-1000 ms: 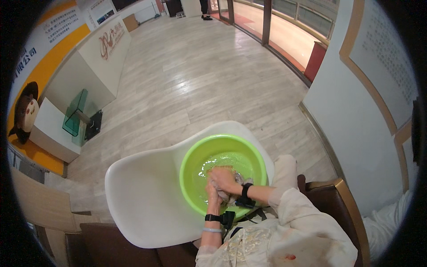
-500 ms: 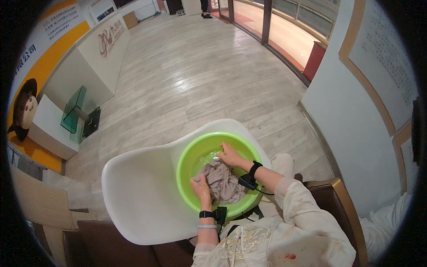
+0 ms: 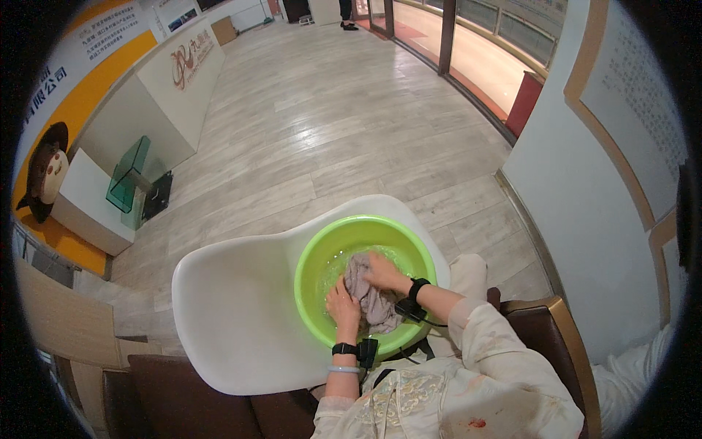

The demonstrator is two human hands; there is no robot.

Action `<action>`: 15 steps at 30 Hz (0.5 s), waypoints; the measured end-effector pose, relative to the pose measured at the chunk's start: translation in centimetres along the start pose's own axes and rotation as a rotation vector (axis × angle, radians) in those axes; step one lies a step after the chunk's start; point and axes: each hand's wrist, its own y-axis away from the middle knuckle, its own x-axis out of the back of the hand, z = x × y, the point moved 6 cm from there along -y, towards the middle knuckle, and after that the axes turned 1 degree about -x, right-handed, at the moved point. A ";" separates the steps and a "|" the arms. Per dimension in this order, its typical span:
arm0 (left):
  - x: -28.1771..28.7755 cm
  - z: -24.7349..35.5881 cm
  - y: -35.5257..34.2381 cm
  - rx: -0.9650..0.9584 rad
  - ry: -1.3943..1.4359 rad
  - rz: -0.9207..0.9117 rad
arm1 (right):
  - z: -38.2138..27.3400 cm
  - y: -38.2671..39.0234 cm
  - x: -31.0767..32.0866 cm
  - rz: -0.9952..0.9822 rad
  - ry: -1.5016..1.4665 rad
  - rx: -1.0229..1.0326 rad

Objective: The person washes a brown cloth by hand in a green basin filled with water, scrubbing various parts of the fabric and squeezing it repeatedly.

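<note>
Here's the grayish cloth [image 3: 378, 309], bunched in the lime-green basin [image 3: 365, 225]! The left hand [image 3: 342, 304] meets its left edge, fingers slightly parted, pinch unclear; the right hand [image 3: 385, 272] blurs at its far side, fingertips indistinct, grip impossible to tell.

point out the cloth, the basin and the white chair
Cloth [image 3: 378, 309], head view, on its crumpled lower part
Basin [image 3: 365, 229], head view, on its far inner wall
White chair [image 3: 230, 314], head view, on its bare left part
</note>
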 end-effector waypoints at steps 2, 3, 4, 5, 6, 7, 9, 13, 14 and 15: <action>0.3 0.4 0.3 0.086 -0.020 -0.034 | 0.2 1.8 -2.2 -0.191 0.020 0.261; 0.0 -0.5 0.4 0.111 -0.002 -0.035 | 0.3 1.5 -2.9 -0.393 0.035 0.188; -0.6 -1.4 0.4 0.131 0.019 -0.041 | 0.5 0.7 -2.6 -0.590 0.054 0.106; -1.2 -2.3 0.4 0.150 0.041 -0.048 | 0.6 0.7 -2.4 -0.786 0.073 0.021; -0.8 -2.0 0.5 0.151 0.023 -0.029 | 0.4 -0.4 -0.5 -0.573 0.072 0.041; -0.5 -1.7 0.7 0.152 0.005 -0.010 | 0.4 -0.8 0.8 -0.384 0.135 -0.018; -0.2 -1.5 0.6 0.140 0.020 0.050 | -0.7 -0.4 4.5 0.004 0.255 -0.138; -0.2 -1.6 -0.4 0.181 0.184 0.089 | -1.6 2.0 -0.7 -0.567 0.414 0.009; 0.0 -1.6 -0.5 0.214 0.233 0.068 | -2.1 2.3 -0.5 -0.474 0.289 0.047; 0.2 -1.5 -0.3 0.198 0.205 0.075 | -1.7 1.4 0.3 -0.288 0.324 0.025</action>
